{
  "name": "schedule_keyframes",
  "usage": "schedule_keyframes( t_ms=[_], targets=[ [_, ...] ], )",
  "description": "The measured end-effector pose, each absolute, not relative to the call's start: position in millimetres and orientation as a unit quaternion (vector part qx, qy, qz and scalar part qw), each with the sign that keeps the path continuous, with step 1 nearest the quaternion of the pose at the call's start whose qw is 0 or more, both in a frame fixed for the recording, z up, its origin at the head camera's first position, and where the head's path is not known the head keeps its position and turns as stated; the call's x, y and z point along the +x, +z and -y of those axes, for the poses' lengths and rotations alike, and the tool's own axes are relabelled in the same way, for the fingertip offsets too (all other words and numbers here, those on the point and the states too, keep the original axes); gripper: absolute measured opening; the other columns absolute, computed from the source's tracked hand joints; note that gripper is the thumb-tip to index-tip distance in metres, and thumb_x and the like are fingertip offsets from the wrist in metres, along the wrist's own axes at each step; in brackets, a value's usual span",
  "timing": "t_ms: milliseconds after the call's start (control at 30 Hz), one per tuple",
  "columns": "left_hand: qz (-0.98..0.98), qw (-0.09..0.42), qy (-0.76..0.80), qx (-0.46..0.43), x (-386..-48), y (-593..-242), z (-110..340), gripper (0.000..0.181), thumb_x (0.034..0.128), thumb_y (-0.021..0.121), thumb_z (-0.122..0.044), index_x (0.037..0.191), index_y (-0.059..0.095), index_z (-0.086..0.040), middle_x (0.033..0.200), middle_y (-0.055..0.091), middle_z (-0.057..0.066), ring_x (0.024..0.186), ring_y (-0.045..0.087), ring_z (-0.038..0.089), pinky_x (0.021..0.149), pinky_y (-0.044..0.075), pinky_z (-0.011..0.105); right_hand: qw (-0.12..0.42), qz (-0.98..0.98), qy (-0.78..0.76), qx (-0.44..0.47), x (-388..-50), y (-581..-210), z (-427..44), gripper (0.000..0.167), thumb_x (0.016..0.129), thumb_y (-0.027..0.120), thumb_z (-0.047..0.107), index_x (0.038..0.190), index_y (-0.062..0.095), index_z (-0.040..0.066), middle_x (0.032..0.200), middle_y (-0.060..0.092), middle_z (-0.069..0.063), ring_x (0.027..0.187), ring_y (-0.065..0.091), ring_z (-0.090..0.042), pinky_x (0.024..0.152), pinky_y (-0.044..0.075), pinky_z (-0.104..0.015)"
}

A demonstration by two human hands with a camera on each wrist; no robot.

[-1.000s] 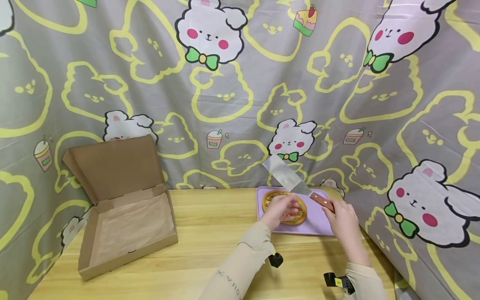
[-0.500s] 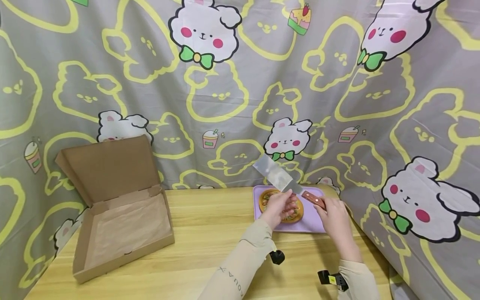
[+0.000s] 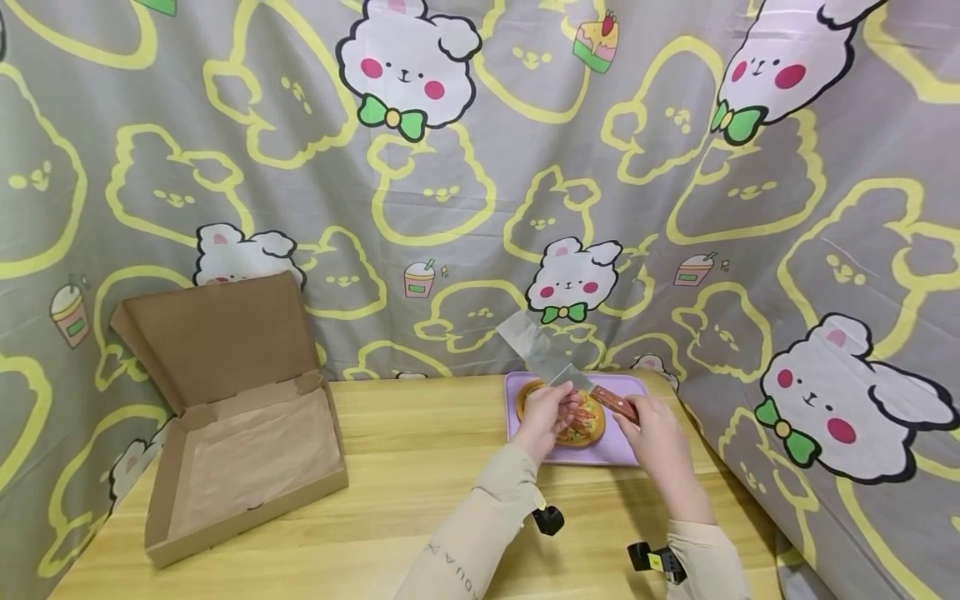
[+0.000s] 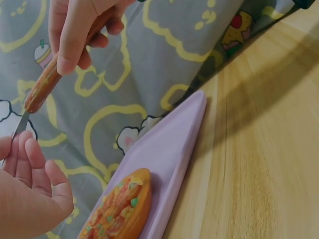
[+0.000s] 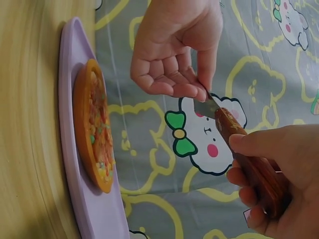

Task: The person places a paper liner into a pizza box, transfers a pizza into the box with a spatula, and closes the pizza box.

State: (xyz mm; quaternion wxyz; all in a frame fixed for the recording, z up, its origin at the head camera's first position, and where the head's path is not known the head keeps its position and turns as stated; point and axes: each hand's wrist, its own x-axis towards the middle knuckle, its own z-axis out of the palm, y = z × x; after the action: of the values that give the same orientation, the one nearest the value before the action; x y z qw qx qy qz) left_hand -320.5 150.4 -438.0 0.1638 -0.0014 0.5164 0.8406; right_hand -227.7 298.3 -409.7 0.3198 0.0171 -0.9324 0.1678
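A spatula [image 3: 551,360] with a wide shiny metal blade and a riveted wooden handle is held up over the tray, its blade pointing up and left. My right hand [image 3: 663,442] grips the wooden handle [image 5: 244,154]. Near the base of the blade, my left hand [image 3: 549,417] pinches the metal between thumb and fingertips, as the right wrist view shows. Below lies a round toy-like pizza [image 3: 588,429] with an orange crust and colourful topping, partly hidden by the left hand. It sits on a lilac tray [image 3: 622,446].
At the left of the wooden table [image 3: 420,483] stands a brown cardboard pizza box [image 3: 262,450], its lid [image 3: 225,342] raised and brown paper lining inside. A grey patterned curtain [image 3: 450,208] hangs behind the table and along its right side.
My left hand has come up to the blade and taken hold of it. The spatula and my right hand have shifted slightly left and down. The box and tray stay in place.
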Motion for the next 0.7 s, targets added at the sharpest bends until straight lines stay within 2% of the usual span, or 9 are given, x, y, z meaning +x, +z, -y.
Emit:
schedule_keyframes(
  t_ms=[200, 367, 500, 600, 700],
  targets=[
    [-0.528, 0.154, 0.835, 0.004, -315, -434, -148, 0.016, 0.0901, 0.067, -0.023, 0.091, 0.070, -0.007, 0.071, 0.068, -0.006, 0.066, 0.061, 0.004, 0.068, 0.050, 0.021, 0.324, 0.934, 0.152, 0.023, -226, -408, -295, 0.024, 0.080, 0.077, 0.012, 0.097, 0.065, 0.000, 0.080, 0.064, -0.014, 0.074, 0.059, -0.032, 0.065, 0.046, -0.050],
    [-0.539, 0.148, 0.829, 0.027, -310, -431, -149, 0.017, 0.0905, 0.067, -0.020, 0.096, 0.070, -0.004, 0.073, 0.070, -0.004, 0.068, 0.063, 0.005, 0.066, 0.050, 0.021, 0.320, 0.936, 0.146, 0.021, -226, -409, -295, 0.024, 0.080, 0.078, 0.013, 0.096, 0.066, 0.001, 0.078, 0.063, -0.013, 0.069, 0.059, -0.029, 0.060, 0.046, -0.048],
    [-0.549, 0.144, 0.822, 0.042, -308, -429, -150, 0.020, 0.0901, 0.067, -0.018, 0.099, 0.070, -0.001, 0.079, 0.073, 0.003, 0.068, 0.062, 0.005, 0.064, 0.050, 0.020, 0.299, 0.942, 0.150, 0.010, -226, -409, -296, 0.021, 0.081, 0.077, 0.016, 0.095, 0.065, 0.004, 0.075, 0.062, -0.010, 0.064, 0.058, -0.027, 0.054, 0.043, -0.044],
    [-0.556, 0.143, 0.817, 0.053, -307, -429, -151, 0.021, 0.0900, 0.068, -0.018, 0.097, 0.069, 0.002, 0.078, 0.073, 0.002, 0.065, 0.061, 0.004, 0.063, 0.051, 0.020, 0.277, 0.949, 0.150, 0.002, -227, -410, -298, 0.020, 0.083, 0.076, 0.019, 0.087, 0.061, 0.006, 0.067, 0.056, -0.007, 0.057, 0.052, -0.023, 0.049, 0.037, -0.038],
    [-0.559, 0.143, 0.813, 0.071, -306, -430, -152, 0.022, 0.0904, 0.067, -0.018, 0.096, 0.069, 0.003, 0.075, 0.072, 0.001, 0.063, 0.062, 0.003, 0.061, 0.050, 0.019, 0.252, 0.956, 0.149, -0.008, -226, -410, -300, 0.027, 0.084, 0.075, 0.023, 0.078, 0.053, 0.008, 0.060, 0.049, -0.004, 0.052, 0.045, -0.020, 0.046, 0.031, -0.033]
  ],
)
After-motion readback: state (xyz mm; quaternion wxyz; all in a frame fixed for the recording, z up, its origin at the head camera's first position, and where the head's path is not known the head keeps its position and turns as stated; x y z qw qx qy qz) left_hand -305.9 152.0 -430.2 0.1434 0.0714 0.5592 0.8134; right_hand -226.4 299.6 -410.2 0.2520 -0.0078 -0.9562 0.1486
